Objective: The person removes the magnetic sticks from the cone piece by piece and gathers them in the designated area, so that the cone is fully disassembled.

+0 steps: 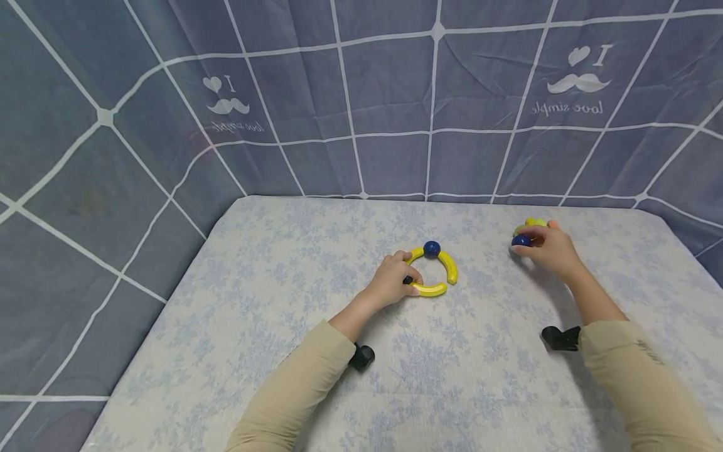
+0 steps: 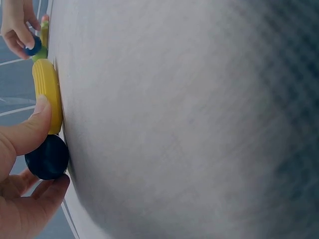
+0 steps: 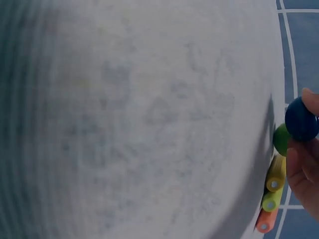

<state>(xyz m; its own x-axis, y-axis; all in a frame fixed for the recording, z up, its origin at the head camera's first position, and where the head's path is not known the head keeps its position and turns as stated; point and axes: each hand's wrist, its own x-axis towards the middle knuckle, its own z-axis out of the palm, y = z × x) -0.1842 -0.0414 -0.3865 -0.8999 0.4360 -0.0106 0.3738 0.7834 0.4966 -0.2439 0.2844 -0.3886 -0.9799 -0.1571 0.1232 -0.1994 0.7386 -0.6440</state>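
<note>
Yellow curved magnetic rods (image 1: pixel 450 269) and dark blue balls (image 1: pixel 432 249) form a ring on the table, with a gap at its right side. My left hand (image 1: pixel 392 279) grips the ring's left part. In the left wrist view its thumb lies on a yellow curved rod (image 2: pixel 48 94) and its fingertips are at a dark blue ball (image 2: pixel 47 157). At the back right my right hand (image 1: pixel 552 250) pinches another blue ball (image 3: pixel 302 119) between thumb and fingers. A green ball (image 3: pixel 281 139) shows right behind that one.
Beside the right hand lie several rods: a yellow one (image 3: pixel 274 183), a lime green one (image 3: pixel 270 201) and an orange one (image 3: pixel 265 221). A floral cloth (image 1: pixel 452 376) covers the table. A blue-grey curtain (image 1: pixel 390 100) with white lines hangs behind and to the left.
</note>
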